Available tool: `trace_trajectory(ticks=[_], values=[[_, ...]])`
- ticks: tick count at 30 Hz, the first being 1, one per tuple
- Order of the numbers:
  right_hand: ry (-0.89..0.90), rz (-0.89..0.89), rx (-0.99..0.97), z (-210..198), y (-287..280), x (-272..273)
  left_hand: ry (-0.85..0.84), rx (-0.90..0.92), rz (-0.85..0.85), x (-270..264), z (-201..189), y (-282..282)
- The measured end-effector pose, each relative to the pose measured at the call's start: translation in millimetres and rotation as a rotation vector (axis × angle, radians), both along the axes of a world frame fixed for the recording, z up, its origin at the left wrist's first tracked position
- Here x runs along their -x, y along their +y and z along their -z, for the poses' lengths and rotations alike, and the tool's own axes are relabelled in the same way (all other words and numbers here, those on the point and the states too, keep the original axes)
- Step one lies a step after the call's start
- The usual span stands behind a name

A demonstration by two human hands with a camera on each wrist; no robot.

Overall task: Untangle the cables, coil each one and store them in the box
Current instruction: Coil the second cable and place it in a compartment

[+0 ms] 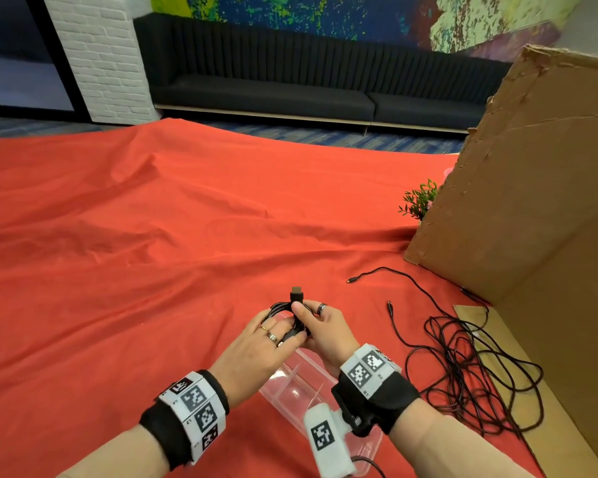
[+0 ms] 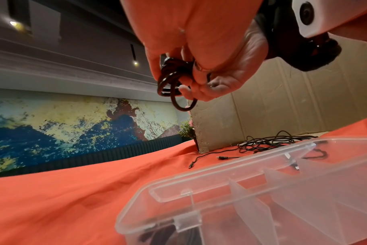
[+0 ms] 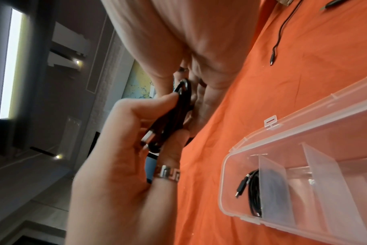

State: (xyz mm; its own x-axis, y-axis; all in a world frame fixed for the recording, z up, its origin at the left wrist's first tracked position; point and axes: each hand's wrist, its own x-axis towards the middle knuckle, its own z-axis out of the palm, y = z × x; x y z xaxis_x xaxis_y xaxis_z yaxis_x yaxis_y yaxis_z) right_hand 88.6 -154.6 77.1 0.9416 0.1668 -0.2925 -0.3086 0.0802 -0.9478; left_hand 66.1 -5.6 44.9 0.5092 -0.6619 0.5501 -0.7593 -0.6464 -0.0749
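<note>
**Both hands holding a coiled black cable above the clear box**

The right hand (image 1: pixel 320 331) is pinching a bundled black cable (image 1: pixel 289 313), its thumb pressing on the plug end (image 1: pixel 296 294) that is sticking up and away from the person. A ring is showing on one of its fingers. The left hand (image 1: pixel 256 346) is curling its fingers round the near side of the same bundle, with two rings visible on them. In the left wrist view the cable's loops (image 2: pixel 171 79) are hanging below the fingers, one loop drooping lower than the rest. In the right wrist view the strands (image 3: pixel 174 112) are running between the thumb and fingers of the right hand (image 3: pixel 126 157), while the left hand (image 3: pixel 189 41) is closing on their far end.

Directly beneath the hands, a clear plastic box (image 1: pixel 290 384) is lying open on the red cloth (image 1: pixel 152 236), split by translucent dividers. Another coiled black cable (image 3: pixel 252 194) is already sitting in the end compartment of the box (image 3: pixel 304 207); the two compartments next to it are showing nothing inside.

To the right, a loose tangle of thin black cable (image 1: pixel 463 367) is sprawling over the cloth, its two plug ends trailing out toward the middle. Part of it is lying on a sheet of cardboard (image 1: pixel 532 201) that is standing tilted at the table's right edge. A small green plant (image 1: pixel 420 200) is peeking out from behind the cardboard. A dark bench (image 1: pixel 273 91) is running along the painted wall beyond the table.
</note>
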Motion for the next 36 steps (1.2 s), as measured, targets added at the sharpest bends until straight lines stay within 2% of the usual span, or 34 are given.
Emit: trace_trajectory(ticks=[3,5,8,10,12,14,17,20,23,30,36], values=[[-0.047,0.023,0.045,8,-7,-2,0.18,0.156,0.084,1,10,9],[-0.055,0.047,0.072,14,-16,-4,0.311,0.309,0.031,4,16,18],[-0.043,0.069,0.127,25,-30,-5,0.489,0.471,-0.322,-1,32,35],[-0.045,0.068,0.164,34,-36,-3,0.69,0.403,-0.59,-10,43,40],[-0.043,0.054,0.178,39,-39,0,0.952,0.291,-0.704,-19,53,41],[-0.045,0.032,0.204,42,-41,3,1.111,0.29,-0.709,-25,59,39],[-0.077,0.009,0.318,48,-43,3,1.129,0.327,-0.763,-30,57,37],[-0.106,-0.019,0.415,53,-42,4,1.139,0.274,-0.824,-30,58,35],[-0.14,-0.036,0.495,57,-37,3,1.267,0.236,-0.815,-20,54,30],[-0.144,-0.165,0.729,67,-18,13,1.599,0.458,-0.814,7,54,17],[-0.257,-0.232,0.821,67,-18,18,1.678,0.548,-0.803,13,58,12]])
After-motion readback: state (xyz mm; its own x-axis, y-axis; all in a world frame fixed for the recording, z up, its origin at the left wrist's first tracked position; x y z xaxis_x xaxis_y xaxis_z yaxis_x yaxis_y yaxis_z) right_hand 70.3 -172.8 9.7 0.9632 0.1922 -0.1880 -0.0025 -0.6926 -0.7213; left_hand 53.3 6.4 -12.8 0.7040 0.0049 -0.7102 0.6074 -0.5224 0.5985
